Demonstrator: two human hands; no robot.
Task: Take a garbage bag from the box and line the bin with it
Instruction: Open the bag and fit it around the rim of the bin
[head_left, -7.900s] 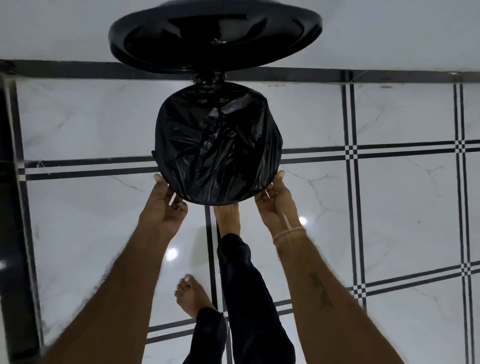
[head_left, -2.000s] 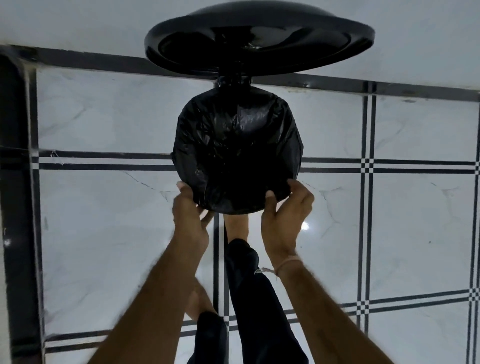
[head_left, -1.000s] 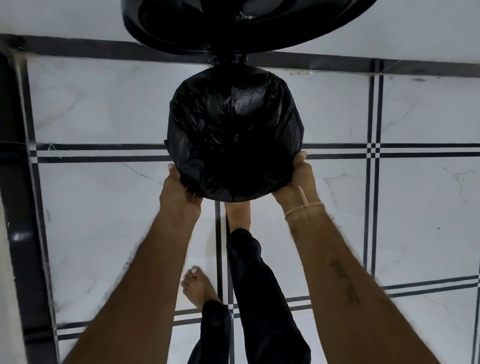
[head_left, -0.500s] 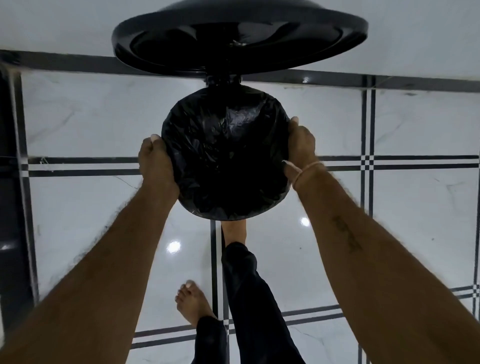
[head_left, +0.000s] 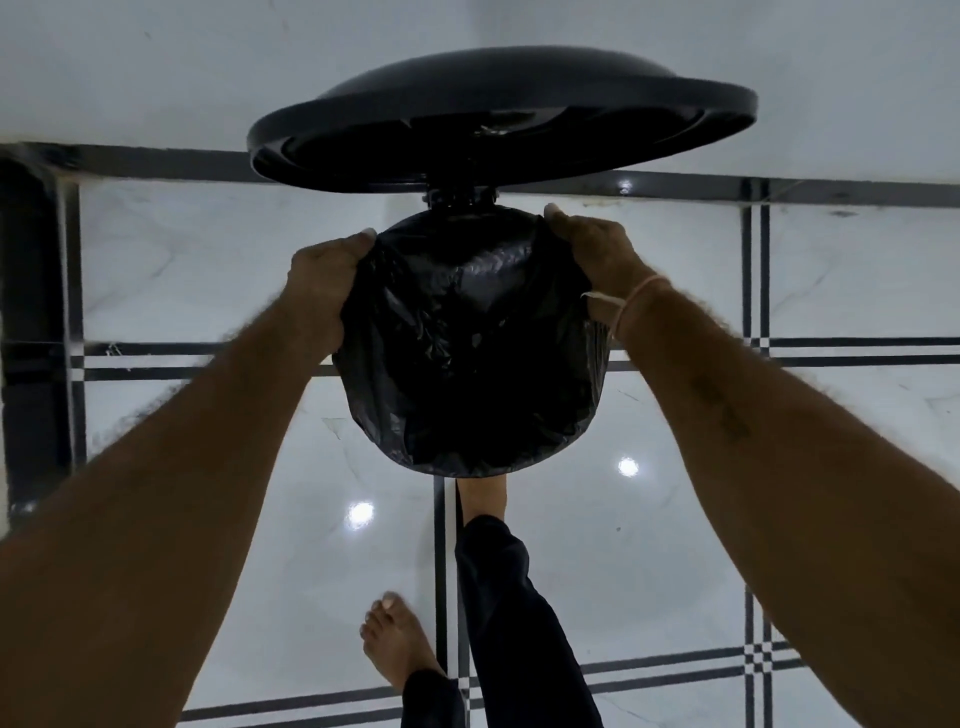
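Note:
A black garbage bag (head_left: 467, 353) lies crumpled inside the round pedal bin and is folded over its rim (head_left: 457, 470). The bin's black lid (head_left: 498, 124) stands raised behind it. My left hand (head_left: 324, 275) grips the bag's edge at the rim's far left, fingers curled over it. My right hand (head_left: 597, 254) grips the bag's edge at the far right of the rim. The bin's body is hidden under the bag. No box is in view.
My right foot (head_left: 480, 496) is at the bin's base, its toes hidden under the bin. My left foot (head_left: 397, 644) stands further back on the white marble floor. A white wall with a black skirting runs behind the bin. A dark edge lines the left side.
Both hands have slid along the rim from the sides toward the back near the hinge, still holding the bag's edge. The lid stays raised.

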